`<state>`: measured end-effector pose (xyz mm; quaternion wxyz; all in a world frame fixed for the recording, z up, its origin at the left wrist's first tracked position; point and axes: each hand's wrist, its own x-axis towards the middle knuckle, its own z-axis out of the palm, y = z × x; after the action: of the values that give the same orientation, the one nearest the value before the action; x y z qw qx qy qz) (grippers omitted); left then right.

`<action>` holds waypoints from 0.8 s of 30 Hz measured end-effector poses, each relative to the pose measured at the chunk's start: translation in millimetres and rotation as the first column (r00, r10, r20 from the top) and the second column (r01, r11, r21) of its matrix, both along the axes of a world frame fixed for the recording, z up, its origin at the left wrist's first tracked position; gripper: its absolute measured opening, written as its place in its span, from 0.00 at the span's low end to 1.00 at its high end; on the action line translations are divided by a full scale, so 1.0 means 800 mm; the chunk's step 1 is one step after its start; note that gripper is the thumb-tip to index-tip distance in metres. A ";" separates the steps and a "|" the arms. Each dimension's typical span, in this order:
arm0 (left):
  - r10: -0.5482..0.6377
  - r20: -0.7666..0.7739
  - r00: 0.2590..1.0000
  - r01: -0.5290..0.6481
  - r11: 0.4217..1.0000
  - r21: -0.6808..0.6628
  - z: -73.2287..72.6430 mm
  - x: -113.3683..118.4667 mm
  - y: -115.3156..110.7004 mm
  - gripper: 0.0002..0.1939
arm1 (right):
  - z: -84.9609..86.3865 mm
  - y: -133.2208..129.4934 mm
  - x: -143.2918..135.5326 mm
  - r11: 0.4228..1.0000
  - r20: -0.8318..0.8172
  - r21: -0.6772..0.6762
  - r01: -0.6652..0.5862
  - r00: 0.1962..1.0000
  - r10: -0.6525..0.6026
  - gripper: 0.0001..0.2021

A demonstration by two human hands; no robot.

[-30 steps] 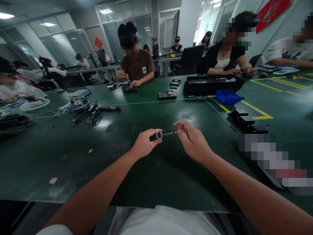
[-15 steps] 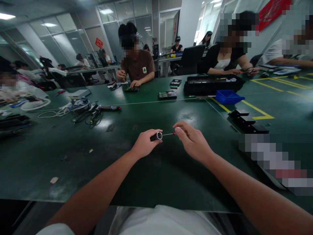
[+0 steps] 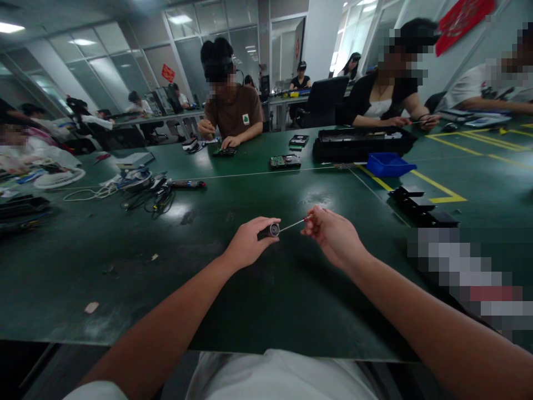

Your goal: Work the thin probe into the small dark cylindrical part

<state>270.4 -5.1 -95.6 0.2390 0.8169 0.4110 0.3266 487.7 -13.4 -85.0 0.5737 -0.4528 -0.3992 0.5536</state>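
My left hand [image 3: 249, 243] is closed round a dark cylinder [image 3: 273, 229] with a pale metal ring at its round end, which faces right and towards me. My right hand [image 3: 332, 236] grips a screwdriver [image 3: 292, 225] with a red handle end and a thin metal shaft. The shaft points left and slightly down, its tip at or close to the rim of the cylinder; contact cannot be made out. Most of the handle is hidden in my fingers. Both hands are above the green table [image 3: 266, 311].
Cables [image 3: 160, 191] and a pen-shaped tool [image 3: 188, 184] lie ahead on the left. Hard drives [image 3: 285, 161], a long black casing [image 3: 362, 145] and a blue bin [image 3: 390, 165] are farther off. Black brackets [image 3: 425, 208] lie right. A co-worker [image 3: 235, 114] sits opposite.
My right hand has moved slightly right and turned, and its fingers have curled round the screwdriver handle. The shaft now slants more, its handle end higher. My left hand has hardly moved.
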 end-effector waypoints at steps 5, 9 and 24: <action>0.027 -0.020 0.999 -0.028 0.999 -0.039 0.000 0.000 0.003 0.20 | -0.006 0.003 -0.001 0.990 0.046 0.085 0.116 0.992 -0.120 0.11; 0.038 -0.038 0.999 -0.041 0.997 -0.062 0.001 0.000 0.001 0.20 | -0.006 -0.004 -0.002 0.962 0.268 0.252 0.106 0.947 -0.175 0.11; -0.035 -0.226 0.974 -0.004 0.986 -0.170 0.016 0.023 -0.012 0.18 | 0.018 -0.018 0.007 0.894 0.301 0.415 0.168 0.902 -0.309 0.10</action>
<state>288.5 -15.0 -82.7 0.2611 0.8289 0.4556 0.1930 493.0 -27.6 -70.3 0.6319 -0.4730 -0.5370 0.2977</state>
